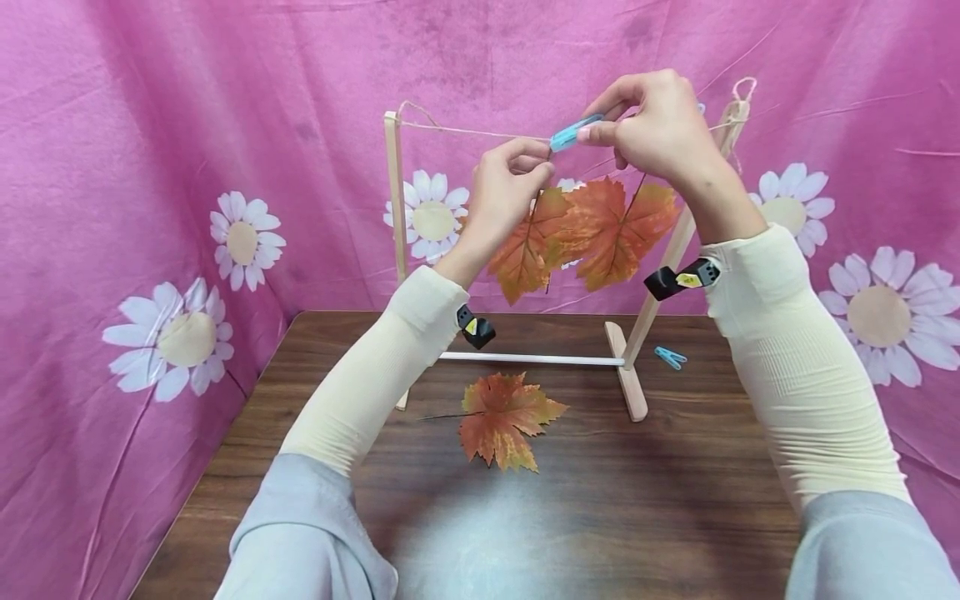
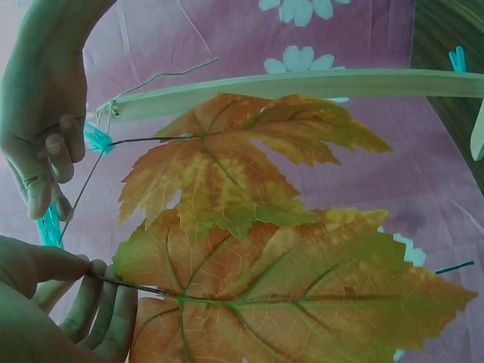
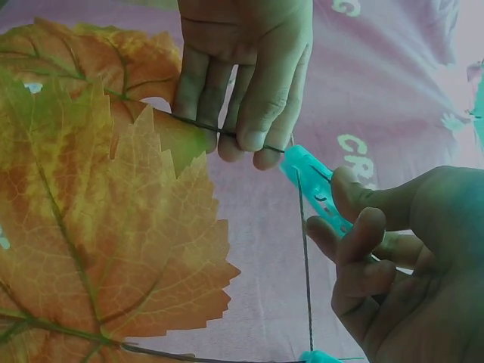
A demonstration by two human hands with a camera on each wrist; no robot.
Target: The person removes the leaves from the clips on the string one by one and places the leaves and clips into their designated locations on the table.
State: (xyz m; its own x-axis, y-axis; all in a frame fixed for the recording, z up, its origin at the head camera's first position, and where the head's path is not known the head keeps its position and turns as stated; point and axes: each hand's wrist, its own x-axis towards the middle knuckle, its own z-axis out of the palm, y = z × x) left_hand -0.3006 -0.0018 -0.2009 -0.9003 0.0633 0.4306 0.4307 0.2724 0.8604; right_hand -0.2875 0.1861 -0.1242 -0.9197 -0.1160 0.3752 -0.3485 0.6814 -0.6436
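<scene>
My left hand (image 1: 512, 187) pinches the thin dark stem of an orange maple leaf (image 1: 525, 250), close under the string (image 1: 472, 131). In my right hand (image 1: 656, 125) a blue clothespin (image 1: 567, 135) is held between thumb and finger. The right wrist view has that clothespin (image 3: 314, 185) at the string, its tip meeting the stem's end. A second maple leaf (image 1: 618, 233) hangs to the right, overlapping the first. Its stem is held to the string by another blue clothespin (image 2: 98, 138), seen in the left wrist view.
The string runs between two wooden posts (image 1: 396, 196) of a stand, joined low by a white rod (image 1: 532, 359). A third maple leaf (image 1: 506, 421) lies on the brown table (image 1: 600, 508) in front. One loose blue clothespin (image 1: 670, 358) lies right of the stand's foot.
</scene>
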